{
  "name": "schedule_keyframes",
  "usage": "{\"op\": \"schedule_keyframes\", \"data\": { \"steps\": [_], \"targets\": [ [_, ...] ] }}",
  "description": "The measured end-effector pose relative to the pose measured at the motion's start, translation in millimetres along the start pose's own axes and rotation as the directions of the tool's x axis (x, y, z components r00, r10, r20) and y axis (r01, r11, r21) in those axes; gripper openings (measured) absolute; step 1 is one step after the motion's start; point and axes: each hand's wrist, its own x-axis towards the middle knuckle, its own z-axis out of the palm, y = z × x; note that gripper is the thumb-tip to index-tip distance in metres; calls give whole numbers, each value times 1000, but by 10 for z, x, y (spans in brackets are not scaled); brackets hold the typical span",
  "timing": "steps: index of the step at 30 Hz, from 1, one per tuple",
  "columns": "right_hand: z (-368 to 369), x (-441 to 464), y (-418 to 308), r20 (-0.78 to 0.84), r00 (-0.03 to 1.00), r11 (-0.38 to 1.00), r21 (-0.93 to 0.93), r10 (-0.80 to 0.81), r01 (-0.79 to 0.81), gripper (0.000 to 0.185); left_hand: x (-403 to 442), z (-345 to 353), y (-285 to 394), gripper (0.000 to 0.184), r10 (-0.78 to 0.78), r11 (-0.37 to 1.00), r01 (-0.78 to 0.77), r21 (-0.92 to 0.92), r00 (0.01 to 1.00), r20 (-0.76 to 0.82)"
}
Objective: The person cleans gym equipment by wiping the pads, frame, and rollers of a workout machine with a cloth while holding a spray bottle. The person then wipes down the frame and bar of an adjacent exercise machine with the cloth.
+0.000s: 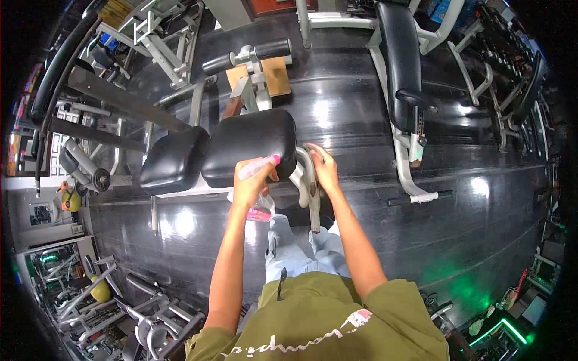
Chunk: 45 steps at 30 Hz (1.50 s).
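My left hand (251,185) is wrapped round a spray bottle (259,212) with a pink nozzle tip and pink liquid low in its clear body. It hangs beside the front edge of a black padded seat (250,141) on an exercise bench. My right hand (326,170) curls round the upper part of a curved light-grey metal bar (313,195) at the right end of that seat. Part of its fingers is hidden behind the bar. A black backrest pad (174,157) adjoins the seat on the left.
Black foam rollers (274,49) on a metal post stand beyond the seat. To the right is another black bench (400,66) with a light frame and a floor foot (419,198). Dark glossy flooring (355,120) runs between the machines. More gym equipment (162,325) stands at lower left.
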Motion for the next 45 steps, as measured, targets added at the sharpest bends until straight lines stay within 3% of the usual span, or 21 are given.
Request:
{"op": "schedule_keyframes", "data": {
  "steps": [1,4,6,8,11,14,17,18,20,22,26,28,31,32,35,38,41,43,45],
  "targets": [
    [0,39,9,88,994,998,5,57,-58,35,-4,-6,-5,36,15,1000,-15,-7,1000,-1],
    [-64,-219,27,5,997,993,-90,72,-71,40,-5,-19,-14,36,32,999,-32,15,999,19],
    [-147,-523,101,3,999,994,-95,-47,47,41,-10,-9,-27,35,35,999,-34,-13,999,15],
    [-224,-956,71,-2,1000,996,-85,19,-19,41,-25,-3,-41,35,35,999,-34,-39,999,16],
    [-358,-1581,-19,-27,997,963,-262,-77,67,38,-30,-9,-24,34,51,998,-49,-35,998,40],
    [-506,-1827,-224,63,998,960,-279,18,0,33,-9,-18,-55,33,59,998,-57,-36,997,56],
    [-545,-1592,-281,190,959,919,-295,-211,261,30,-3,-27,-76,33,71,997,-68,-45,995,72],
    [-512,-1411,-335,192,958,916,-302,-213,264,30,-2,-28,-86,33,79,996,-75,-47,994,75],
    [-367,-1034,-471,279,895,778,-447,-348,442,28,-19,-22,-73,32,84,995,-80,-59,994,67],
    [-214,-660,-545,345,908,712,-573,-239,405,25,-5,-32,-87,31,79,993,-71,-90,993,86],
    [-10,-89,-637,397,902,563,-713,-168,418,23,-12,-20,-89,30,86,989,-77,-125,994,68],
    [17,-58,-673,491,869,367,-798,-65,478,27,-25,-13,-71,31,88,989,-82,-121,995,51],
    [-50,-420,-629,619,757,209,-785,210,583,26,-18,-2,-112,35,95,992,-91,-81,995,37],
    [-128,-702,-522,664,747,191,-734,-2,652,18,-25,5,-119,37,91,993,-89,-77,995,32],
    [-391,-1264,-592,729,683,425,-636,55,644,17,-50,-2,-111,39,113,990,-108,-89,992,56],
    [-565,-1433,-676,752,655,508,-592,69,626,19,-43,-19,-157,40,131,989,-126,-78,989,69],
    [-609,-1175,-616,770,636,481,-576,49,661,22,-36,-30,-168,39,135,990,-131,-49,986,102],
    [-558,-903,-564,665,745,456,-650,-46,608,21,-39,-19,-165,38,168,986,-169,6,983,71],
    [-468,-679,-523,505,845,584,-636,-179,504,21,-41,-11,-158,37,173,985,-173,-3,982,71]
  ]
}}
